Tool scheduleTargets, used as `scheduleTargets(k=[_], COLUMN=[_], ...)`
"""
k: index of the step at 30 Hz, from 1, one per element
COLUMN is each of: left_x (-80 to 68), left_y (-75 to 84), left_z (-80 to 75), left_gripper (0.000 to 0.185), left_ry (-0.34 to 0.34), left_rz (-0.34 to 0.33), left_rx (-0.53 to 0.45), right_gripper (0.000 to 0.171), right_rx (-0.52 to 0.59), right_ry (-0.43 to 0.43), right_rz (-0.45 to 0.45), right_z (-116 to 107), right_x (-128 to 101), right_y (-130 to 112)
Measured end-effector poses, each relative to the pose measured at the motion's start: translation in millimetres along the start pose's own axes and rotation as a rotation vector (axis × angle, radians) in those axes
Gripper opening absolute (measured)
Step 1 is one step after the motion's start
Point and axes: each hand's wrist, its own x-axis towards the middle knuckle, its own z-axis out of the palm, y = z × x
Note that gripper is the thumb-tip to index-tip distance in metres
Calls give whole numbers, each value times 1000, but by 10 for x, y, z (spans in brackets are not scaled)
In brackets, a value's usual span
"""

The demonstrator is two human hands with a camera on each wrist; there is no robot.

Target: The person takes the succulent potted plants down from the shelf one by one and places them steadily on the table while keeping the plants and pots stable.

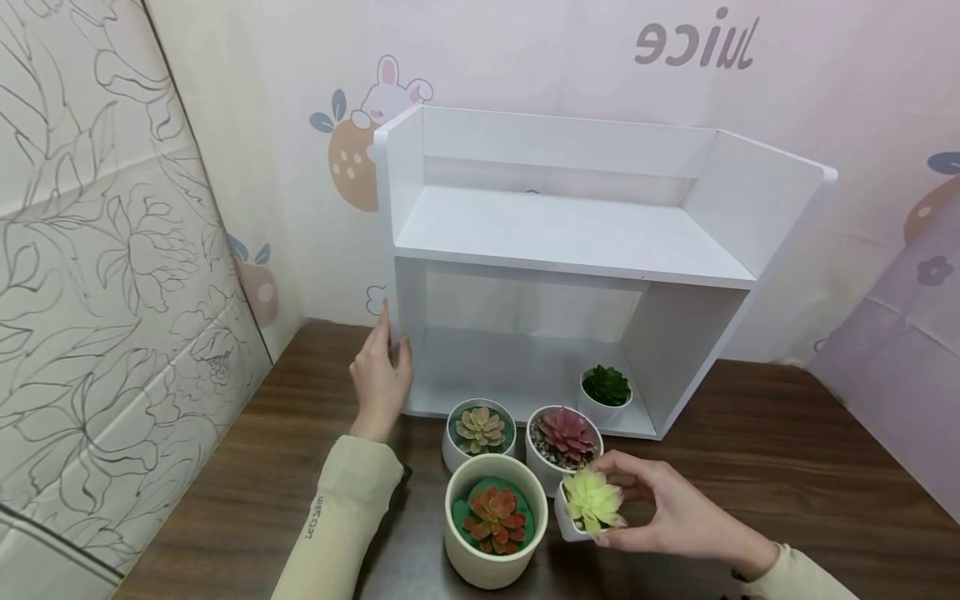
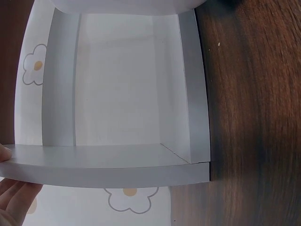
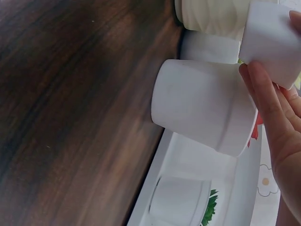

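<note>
My right hand (image 1: 663,508) pinches a small white pot with a yellow-green succulent (image 1: 592,500), lifted and a little tilted. In the right wrist view this squarish pot (image 3: 273,42) sits between thumb and fingers. My left hand (image 1: 382,379) holds the left side panel of a white two-tier shelf (image 1: 525,267); in the left wrist view its thumb and fingers (image 2: 19,202) lie on opposite faces of the panel. Beside the lifted pot stands a white pot with a dark red succulent (image 1: 566,437). A dark green succulent in a white pot (image 1: 603,396) stands on the shelf's lower board, at the right.
A cream pot with an orange-red succulent (image 1: 495,533) stands nearest on the brown wooden table (image 1: 787,442). Behind it, before the shelf, is a white bowl-like pot with a pale green succulent (image 1: 480,433). A patterned wall (image 1: 562,58) rises behind the shelf.
</note>
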Motion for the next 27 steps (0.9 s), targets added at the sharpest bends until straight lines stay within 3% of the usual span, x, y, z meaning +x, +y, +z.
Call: scheduleTargets(k=[5, 12, 27], left_x=[-9, -9, -9], left_y=[-4, -31, -32], left_z=[0, 21, 19], left_gripper=[52, 50, 50], left_ry=[0, 45, 45], left_rz=[1, 52, 52], left_rx=[0, 12, 6], right_gripper=[50, 50, 46], right_rx=[5, 10, 10], right_ry=[-23, -46, -58], right_rz=[25, 3, 35], right_z=[28, 80, 140], right_x=[-28, -58, -86], right_y=[33, 106, 166])
